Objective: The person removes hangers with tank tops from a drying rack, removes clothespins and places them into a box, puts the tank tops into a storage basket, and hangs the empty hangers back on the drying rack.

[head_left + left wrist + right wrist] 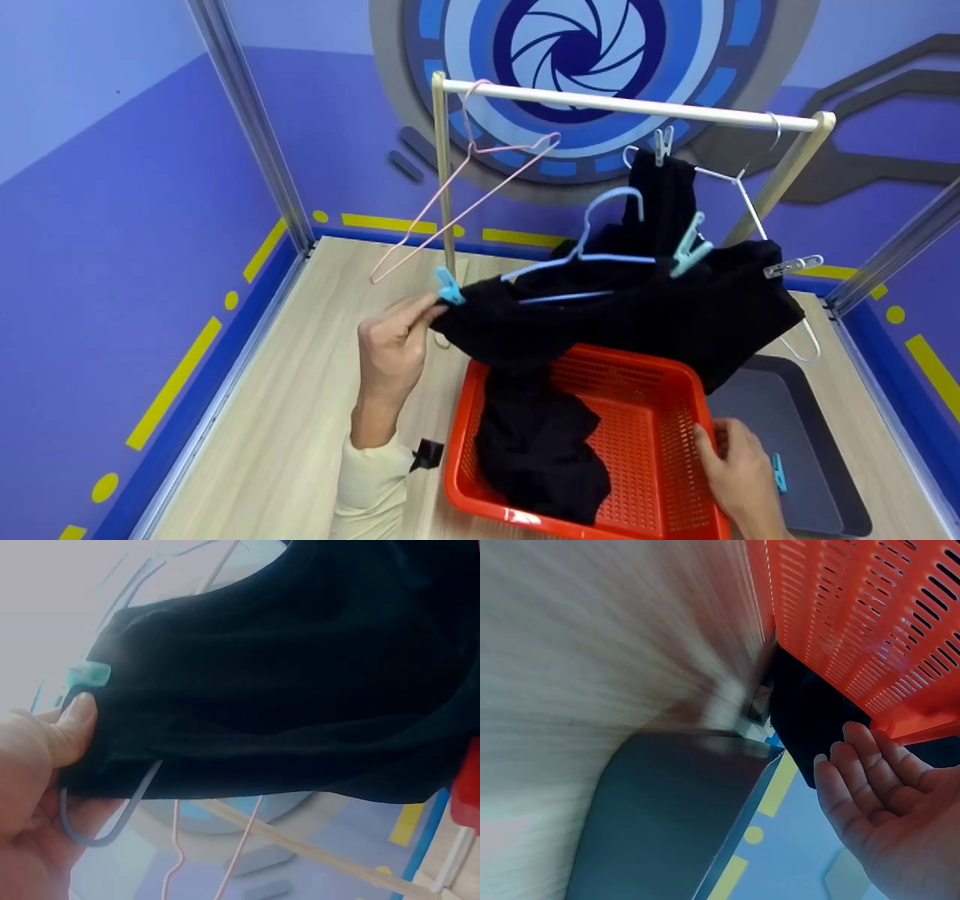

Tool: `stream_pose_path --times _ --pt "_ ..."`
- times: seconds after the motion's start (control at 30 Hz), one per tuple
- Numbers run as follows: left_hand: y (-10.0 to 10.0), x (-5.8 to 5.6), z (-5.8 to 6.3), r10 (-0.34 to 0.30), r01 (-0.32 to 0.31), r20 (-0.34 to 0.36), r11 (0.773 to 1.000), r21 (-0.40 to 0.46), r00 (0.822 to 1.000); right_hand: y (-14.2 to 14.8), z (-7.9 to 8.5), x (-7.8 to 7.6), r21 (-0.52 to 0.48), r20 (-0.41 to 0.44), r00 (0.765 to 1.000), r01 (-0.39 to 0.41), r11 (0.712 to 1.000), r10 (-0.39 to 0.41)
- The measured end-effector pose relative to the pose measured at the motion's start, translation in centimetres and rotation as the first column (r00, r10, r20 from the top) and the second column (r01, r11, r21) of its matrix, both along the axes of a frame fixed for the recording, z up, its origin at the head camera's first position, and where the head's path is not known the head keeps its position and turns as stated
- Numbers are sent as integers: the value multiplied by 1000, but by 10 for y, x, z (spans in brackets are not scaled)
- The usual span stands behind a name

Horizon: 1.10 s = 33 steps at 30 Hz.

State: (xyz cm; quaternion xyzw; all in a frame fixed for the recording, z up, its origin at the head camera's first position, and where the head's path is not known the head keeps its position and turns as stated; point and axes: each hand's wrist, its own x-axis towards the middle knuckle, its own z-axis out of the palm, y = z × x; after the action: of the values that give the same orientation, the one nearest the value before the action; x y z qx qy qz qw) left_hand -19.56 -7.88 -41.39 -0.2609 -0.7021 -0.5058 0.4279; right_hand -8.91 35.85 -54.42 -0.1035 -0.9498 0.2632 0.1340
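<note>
At the left end of a black garment point(517, 322), my left hand point(394, 341) pinches the corner beneath a light blue clothespin point(448, 286). Inside this garment is a blue hanger point(577, 255), its hook free below the rod; a second light blue clothespin point(690, 247) is clipped at its right. In the left wrist view the thumb presses on the black cloth point(247, 705). My right hand point(739, 469) is at the right rim of a red basket point(694, 390), thumb over the rim. Its fingers point(855, 791) look relaxed and loosely bent outside the basket wall.
Another black cloth point(540, 450) lies in the basket. A rack with a white rod point(630, 105) bears a pink hanger point(465, 195) and a white hanger point(750, 199) with black cloth clipped on. A dark grey tray point(806, 427) holds a blue clothespin point(779, 472).
</note>
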Motion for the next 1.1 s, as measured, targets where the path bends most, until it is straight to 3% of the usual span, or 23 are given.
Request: stream_pose_path --times 0.23,0.5,0.9,1.0,1.1 --pt "-12 15 -10 -125 125 -1 992 8 992 1 0 0 -5 -1 1000 -2 1000 2" --pt "-16 40 11 -271 271 -46 962 -14 961 1 1 0 -21 50 999 9 1000 -8" --pt "-31 39 7 -432 436 -65 896 84 900 2 0 -1 -16 3 1000 9 1000 -9" --pt "-29 41 11 -412 415 -50 904 102 910 3 -2 0 -8 -67 998 -4 1000 3" --pt "-26 36 -3 -369 367 -3 924 110 929 3 -4 0 0 -123 992 -15 1000 15"
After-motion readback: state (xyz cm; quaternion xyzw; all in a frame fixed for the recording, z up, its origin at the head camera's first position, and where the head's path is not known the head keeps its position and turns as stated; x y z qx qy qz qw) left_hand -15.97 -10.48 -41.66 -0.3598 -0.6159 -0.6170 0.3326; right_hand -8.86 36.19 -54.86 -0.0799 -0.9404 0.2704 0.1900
